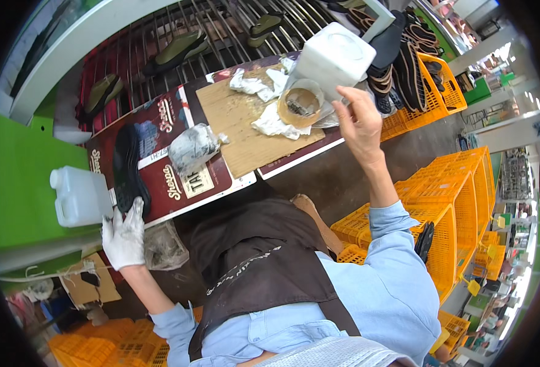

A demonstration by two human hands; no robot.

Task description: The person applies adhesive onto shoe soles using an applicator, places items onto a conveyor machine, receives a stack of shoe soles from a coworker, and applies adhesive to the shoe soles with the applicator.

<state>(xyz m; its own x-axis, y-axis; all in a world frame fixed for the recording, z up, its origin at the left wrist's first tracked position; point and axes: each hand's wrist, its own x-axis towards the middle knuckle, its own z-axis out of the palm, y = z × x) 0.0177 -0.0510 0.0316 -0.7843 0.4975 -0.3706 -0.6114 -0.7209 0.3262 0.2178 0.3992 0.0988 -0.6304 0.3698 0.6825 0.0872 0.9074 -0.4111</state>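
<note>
My left hand (123,237), in a white glove, has its fingers stretched apart, with the fingertips at the near end of a black shoe sole (129,171). The sole lies lengthwise on a dark red printed board. My bare right hand (363,122) is raised at the right, thumb and fingers apart with nothing visible between them. Beside it stands a clear cup (301,104) with yellowish liquid and something dark inside. Just behind the cup is a white square-sided plastic container (336,55). A whitish, dark-smeared wrapped lump (193,148) sits between the sole and a brown cardboard sheet (236,137).
Crumpled white tissues (251,84) lie on the cardboard. A translucent jug (81,196) stands on the green surface at left. Olive shoes (178,52) rest on a metal rod rack behind. Yellow crates (432,223) are stacked at right; another crate (426,92) holds dark soles.
</note>
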